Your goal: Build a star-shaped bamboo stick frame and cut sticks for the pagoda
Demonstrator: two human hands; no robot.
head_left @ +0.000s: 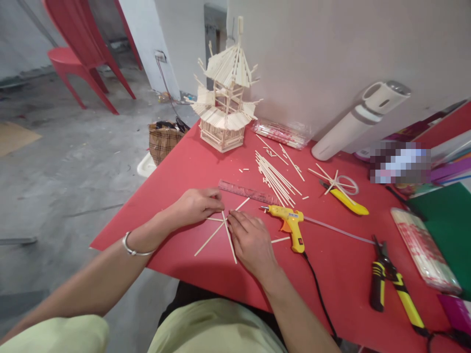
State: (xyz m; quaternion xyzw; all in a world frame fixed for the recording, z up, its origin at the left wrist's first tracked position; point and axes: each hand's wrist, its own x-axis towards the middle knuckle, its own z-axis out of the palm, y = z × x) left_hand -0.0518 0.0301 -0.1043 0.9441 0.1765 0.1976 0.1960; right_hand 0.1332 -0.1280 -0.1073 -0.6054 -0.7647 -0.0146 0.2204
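Note:
On the red tabletop in front of me, thin wooden sticks [208,241] cross at one point in a star shape. My left hand [198,203], with a silver bangle on its wrist, pinches the far end of one stick. My right hand [253,240] has its fingers bent over the star's right side, gripping close to the crossing; its fingertips partly hide the sticks there. Just right of that hand lies a yellow glue gun [289,220] with a clear glue stick in its back. A transparent ruler [248,191] lies beyond both hands.
A stick-built pagoda model [226,105] stands at the back. Loose sticks [275,179] lie before it. Rightward are another stick star [334,181], a yellow-handled cutter [349,202], pliers [390,274], packed sticks [425,250] and a white flask [353,125]. The glue gun's cord [320,289] crosses the near edge.

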